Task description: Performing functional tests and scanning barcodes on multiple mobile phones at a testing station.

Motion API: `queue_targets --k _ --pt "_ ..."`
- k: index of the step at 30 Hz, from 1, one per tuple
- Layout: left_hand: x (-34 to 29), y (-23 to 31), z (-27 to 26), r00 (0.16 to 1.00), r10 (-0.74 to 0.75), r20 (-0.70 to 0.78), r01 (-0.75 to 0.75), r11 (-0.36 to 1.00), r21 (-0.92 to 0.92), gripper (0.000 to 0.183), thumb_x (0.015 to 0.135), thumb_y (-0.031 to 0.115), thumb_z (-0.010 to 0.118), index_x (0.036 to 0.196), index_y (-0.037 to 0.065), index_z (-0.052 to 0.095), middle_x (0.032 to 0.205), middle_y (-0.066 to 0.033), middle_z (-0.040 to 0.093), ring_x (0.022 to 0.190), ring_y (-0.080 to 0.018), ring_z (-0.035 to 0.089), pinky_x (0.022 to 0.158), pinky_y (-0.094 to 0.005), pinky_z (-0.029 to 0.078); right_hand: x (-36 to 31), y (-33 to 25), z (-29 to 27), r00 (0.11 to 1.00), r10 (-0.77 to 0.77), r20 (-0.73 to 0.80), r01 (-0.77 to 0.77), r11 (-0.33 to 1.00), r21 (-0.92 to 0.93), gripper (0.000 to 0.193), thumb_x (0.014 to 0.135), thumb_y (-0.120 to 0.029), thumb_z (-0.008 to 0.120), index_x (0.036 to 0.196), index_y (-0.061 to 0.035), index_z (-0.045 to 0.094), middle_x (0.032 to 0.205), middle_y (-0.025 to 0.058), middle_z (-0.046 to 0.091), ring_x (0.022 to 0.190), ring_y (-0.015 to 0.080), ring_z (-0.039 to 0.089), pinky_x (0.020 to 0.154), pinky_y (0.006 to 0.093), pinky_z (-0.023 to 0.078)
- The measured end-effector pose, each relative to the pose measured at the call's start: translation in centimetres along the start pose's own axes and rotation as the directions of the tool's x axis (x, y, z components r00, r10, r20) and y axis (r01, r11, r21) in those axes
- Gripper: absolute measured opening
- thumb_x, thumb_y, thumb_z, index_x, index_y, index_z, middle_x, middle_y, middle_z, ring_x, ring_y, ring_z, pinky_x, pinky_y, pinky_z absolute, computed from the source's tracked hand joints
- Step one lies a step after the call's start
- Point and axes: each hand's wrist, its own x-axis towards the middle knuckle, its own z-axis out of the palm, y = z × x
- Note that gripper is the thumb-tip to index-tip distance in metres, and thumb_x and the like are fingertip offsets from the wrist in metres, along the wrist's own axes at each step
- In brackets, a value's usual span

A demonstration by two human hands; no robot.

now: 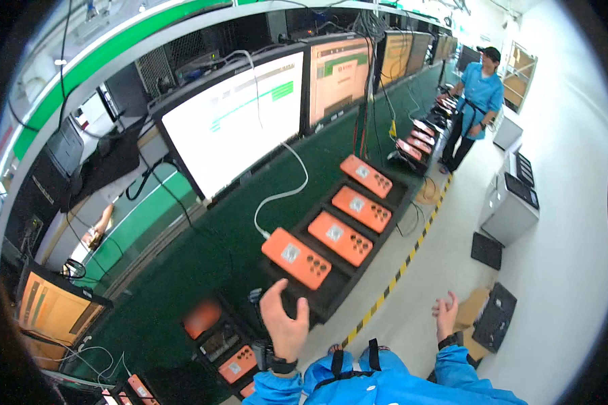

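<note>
My left hand (285, 325) is just short of an orange phone (296, 259), its thumb and fingers apart with nothing between them. That phone lies back up, with dark round lenses and a white label, and a white cable (280, 194) runs into its end. Beyond it, more orange phones (340, 238) lie in a row in a black tray (331, 297). My right hand (445, 316) hovers over the aisle at the right, fingers loosely spread and holding nothing.
Monitors (240, 118) line the back of the green bench (209, 253). A second black tray with orange phones (238, 364) sits near my left forearm. Yellow-black tape (388, 287) marks the floor. A co-worker (479, 91) stands farther along the bench; cartons (471, 314) stand at right.
</note>
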Motion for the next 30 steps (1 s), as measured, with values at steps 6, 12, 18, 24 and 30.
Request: queue_targets --k 6,12,18,24,30 --pt "7.2 -4.1 4.9 0.971 -0.170 -0.167 0.218 0.916 0.338 0.052 0.086 0.033 0.067 0.123 -0.001 0.053 0.120 -0.0208 0.058 0.113 -0.0382 0.053 0.094 -0.0472 0.041 14.1 -16.1 11.9 0.817 -0.477 0.325 0.414 0.876 0.248 0.038 0.100 -0.022 0.053 0.134 -0.0060 0.045 0.103 0.0077 0.063 0.084 0.0118 0.058 0.073 0.0270 0.048" --pt "13.6 -6.1 7.5 0.864 -0.465 -0.193 0.500 0.747 0.438 0.044 0.092 0.045 0.053 0.084 0.004 0.068 0.077 -0.0191 0.067 0.077 -0.0414 0.065 0.070 -0.0471 0.050 22.8 -27.7 27.6 0.293 -0.590 0.753 0.810 0.572 0.133 0.036 0.094 -0.022 0.060 0.121 0.0005 0.056 0.110 0.0158 0.064 0.104 0.0295 0.059 0.094 0.0376 0.044" --pt "14.9 -6.9 9.3 0.863 -0.350 -0.364 0.504 0.651 0.567 0.042 0.097 0.032 0.043 0.074 0.003 0.063 0.075 -0.0231 0.065 0.077 -0.0436 0.064 0.068 -0.0551 0.047 25.8 -27.4 41.1 0.193 -0.213 0.958 0.979 0.108 -0.173 0.038 0.095 -0.037 0.049 0.097 -0.0026 0.065 0.099 0.0169 0.067 0.108 0.0342 0.057 0.090 0.0525 0.040" --pt "15.5 -0.8 8.8 0.824 -0.304 -0.477 0.543 0.662 0.517 0.034 0.103 0.027 0.040 0.082 0.004 0.054 0.059 -0.0207 0.057 0.059 -0.0433 0.059 0.049 -0.0509 0.039 24.7 -28.9 40.8 0.054 -0.651 0.757 0.971 0.211 0.112 0.030 0.099 -0.028 0.045 0.082 -0.0052 0.056 0.066 0.0210 0.060 0.064 0.0431 0.060 0.056 0.0546 0.045" --pt "12.1 0.3 10.4 0.775 -0.526 -0.349 0.630 0.612 0.477 0.031 0.101 0.022 0.042 0.082 0.000 0.054 0.078 -0.0246 0.062 0.076 -0.0419 0.061 0.063 -0.0490 0.043 25.1 -27.7 36.0 0.019 -0.433 0.901 0.977 0.202 0.076 0.024 0.096 -0.022 0.049 0.084 -0.0036 0.057 0.082 0.0201 0.063 0.076 0.0395 0.060 0.066 0.0480 0.047"
